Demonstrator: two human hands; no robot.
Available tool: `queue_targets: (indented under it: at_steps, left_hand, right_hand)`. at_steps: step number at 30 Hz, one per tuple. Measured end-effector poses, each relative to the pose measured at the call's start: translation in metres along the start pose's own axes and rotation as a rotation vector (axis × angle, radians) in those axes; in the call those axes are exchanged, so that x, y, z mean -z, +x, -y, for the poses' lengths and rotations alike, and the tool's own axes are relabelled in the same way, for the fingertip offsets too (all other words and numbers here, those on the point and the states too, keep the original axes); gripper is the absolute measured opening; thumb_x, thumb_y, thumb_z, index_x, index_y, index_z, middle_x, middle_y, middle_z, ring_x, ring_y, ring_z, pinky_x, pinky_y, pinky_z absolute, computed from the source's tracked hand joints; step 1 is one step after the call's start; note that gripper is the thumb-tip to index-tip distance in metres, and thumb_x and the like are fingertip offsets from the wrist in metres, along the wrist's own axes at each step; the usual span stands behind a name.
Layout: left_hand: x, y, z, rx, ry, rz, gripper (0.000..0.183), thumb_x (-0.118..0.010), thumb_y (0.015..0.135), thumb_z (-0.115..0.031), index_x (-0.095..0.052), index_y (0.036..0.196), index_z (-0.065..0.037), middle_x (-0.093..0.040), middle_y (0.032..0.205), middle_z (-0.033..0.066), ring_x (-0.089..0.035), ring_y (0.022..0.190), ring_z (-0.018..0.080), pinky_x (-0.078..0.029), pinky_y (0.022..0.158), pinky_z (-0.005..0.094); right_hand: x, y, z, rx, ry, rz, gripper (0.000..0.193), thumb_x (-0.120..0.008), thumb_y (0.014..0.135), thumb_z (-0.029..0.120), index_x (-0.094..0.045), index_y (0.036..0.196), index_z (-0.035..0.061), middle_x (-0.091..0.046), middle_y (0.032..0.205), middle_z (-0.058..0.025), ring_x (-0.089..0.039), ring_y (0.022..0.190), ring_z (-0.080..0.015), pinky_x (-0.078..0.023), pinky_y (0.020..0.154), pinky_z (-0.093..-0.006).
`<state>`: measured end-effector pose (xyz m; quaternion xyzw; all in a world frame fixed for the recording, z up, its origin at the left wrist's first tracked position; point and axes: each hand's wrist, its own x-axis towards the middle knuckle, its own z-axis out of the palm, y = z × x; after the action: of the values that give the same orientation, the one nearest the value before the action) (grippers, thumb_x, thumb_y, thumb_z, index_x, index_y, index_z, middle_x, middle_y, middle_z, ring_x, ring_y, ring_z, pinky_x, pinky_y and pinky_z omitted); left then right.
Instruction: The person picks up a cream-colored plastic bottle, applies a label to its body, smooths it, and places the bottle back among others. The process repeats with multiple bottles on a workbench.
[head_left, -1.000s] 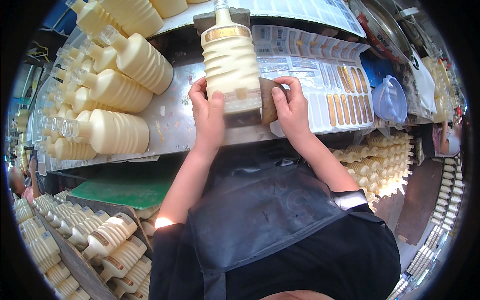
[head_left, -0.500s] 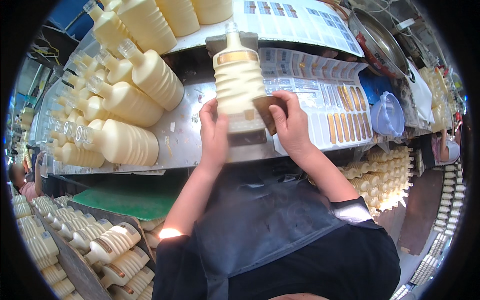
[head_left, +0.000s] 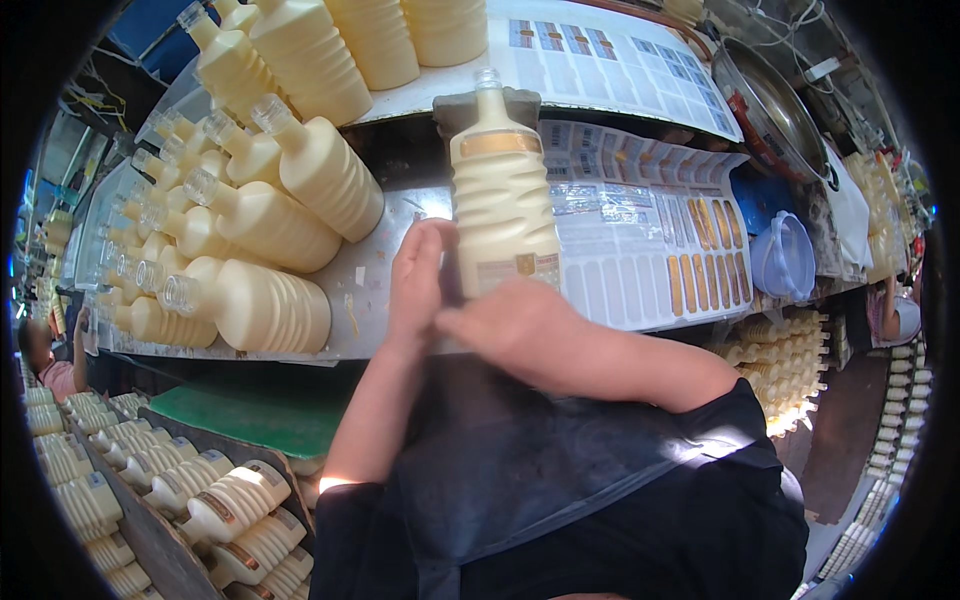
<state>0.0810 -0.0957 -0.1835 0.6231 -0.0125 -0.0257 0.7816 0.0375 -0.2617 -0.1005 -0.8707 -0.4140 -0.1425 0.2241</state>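
A cream plastic bottle [head_left: 505, 215] with wavy ribs and a clear threaded neck lies on the worktable, its neck pointing away and resting at a dark block [head_left: 525, 112]. Across its shoulder runs a gold label band [head_left: 500, 143]; a pale label with a small gold square [head_left: 525, 265] is near its base. My left hand [head_left: 415, 280] braces the bottle's left side with bent fingers, their tips partly hidden. Blurred by motion, my right hand [head_left: 520, 325] is closed over the base end and hides the brown flat scraper seen in it earlier.
Many cream bottles [head_left: 265, 210] crowd the table's left. Sheets of gold stickers [head_left: 705, 285] lie to the right, beside a lilac basket [head_left: 783, 255]. Another label sheet [head_left: 610, 70] rests on the raised shelf. Racks of labelled bottles [head_left: 235, 500] stand at lower left; other people are at both edges.
My right hand has swept left from the bottle's right side across its base toward my left hand. The brown scraper has gone out of sight. The whole view has shifted slightly.
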Motion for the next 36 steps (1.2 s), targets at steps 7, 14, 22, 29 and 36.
queue_targets:
  at_steps: [7, 14, 22, 29, 36]
  left_hand:
    - [-0.023, 0.066, -0.022, -0.02, -0.102, -0.031, 0.04, -0.04, 0.113, -0.036, -0.057, 0.13, -0.004, -0.066, 0.117, 0.007, -0.061, 0.113, 0.0185, -0.045, 0.104, 0.0333]
    - [-0.033, 0.113, -0.035, 0.339, -0.416, 0.18, 0.034, -0.042, 0.113, -0.034, -0.057, 0.129, -0.008, -0.068, 0.118, 0.0067, -0.066, 0.106, 0.0186, -0.055, 0.095, 0.0367]
    - [-0.023, 0.081, -0.083, 0.204, -0.347, 0.22, 0.042, -0.053, 0.107, -0.016, -0.045, 0.145, 0.001, -0.059, 0.134, 0.0139, -0.062, 0.121, 0.0225, -0.052, 0.105, 0.04]
    - [-0.024, 0.042, -0.105, 0.134, -0.063, 0.087, 0.042, -0.061, 0.106, -0.03, -0.054, 0.135, 0.0, -0.064, 0.122, 0.0072, -0.058, 0.11, 0.0134, -0.05, 0.098, 0.033]
    - [-0.024, -0.039, -0.116, -0.453, 0.413, -0.206, 0.035, -0.072, 0.095, -0.033, -0.061, 0.103, -0.001, -0.057, 0.091, 0.016, -0.058, 0.085, 0.0354, -0.047, 0.075, 0.0428]
  right_hand:
    - [0.029, 0.032, -0.085, -0.63, 0.306, -0.596, 0.028, -0.061, 0.095, 0.01, -0.066, 0.122, 0.0009, -0.074, 0.106, -0.018, -0.073, 0.096, -0.0283, -0.055, 0.086, -0.0369]
    - [0.024, 0.037, -0.086, -0.323, -0.026, -0.52, 0.026, -0.067, 0.089, 0.0, -0.075, 0.112, 0.006, -0.074, 0.101, -0.0133, -0.072, 0.092, -0.0246, -0.056, 0.084, -0.0354]
    - [0.02, 0.041, -0.033, 0.073, -0.338, -0.288, 0.035, -0.065, 0.077, 0.011, -0.072, 0.11, 0.0016, -0.068, 0.112, -0.0142, -0.067, 0.1, -0.0274, -0.05, 0.083, -0.0388]
    - [0.022, 0.037, 0.005, 0.335, -0.291, -0.135, 0.037, -0.065, 0.074, 0.012, -0.07, 0.108, -0.0023, -0.067, 0.109, -0.0176, -0.064, 0.103, -0.029, -0.05, 0.084, -0.0388]
    - [0.077, 0.013, -0.003, 0.109, 0.537, -0.313, 0.036, -0.076, 0.074, -0.015, -0.072, 0.106, 0.0004, -0.076, 0.1, -0.0158, -0.074, 0.091, -0.0293, -0.058, 0.082, -0.035]
